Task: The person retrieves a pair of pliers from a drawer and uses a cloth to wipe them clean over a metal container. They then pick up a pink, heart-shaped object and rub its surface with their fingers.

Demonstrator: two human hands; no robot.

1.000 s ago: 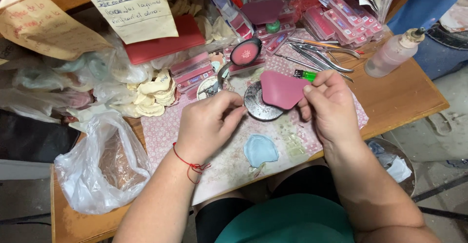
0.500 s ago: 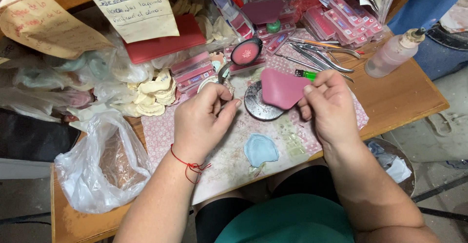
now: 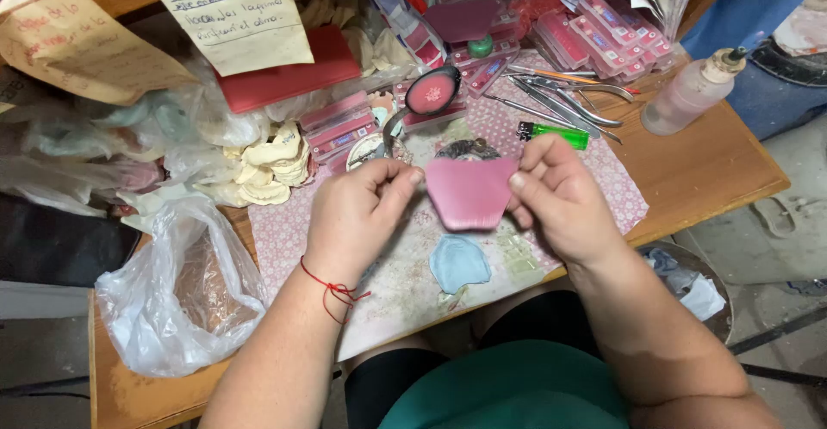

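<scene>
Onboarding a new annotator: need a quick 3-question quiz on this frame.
1. True or false: both hands grip the pink piece.
2. Which lies nearer the person: (a) the blue piece or (b) the green lighter?
3. What is tied round the left hand wrist?

Key: 1 true, left hand and right hand pinch its edges; 2 a; 3 a red string.

green lighter, squeeze bottle, clear plastic bag, blue petal.
</scene>
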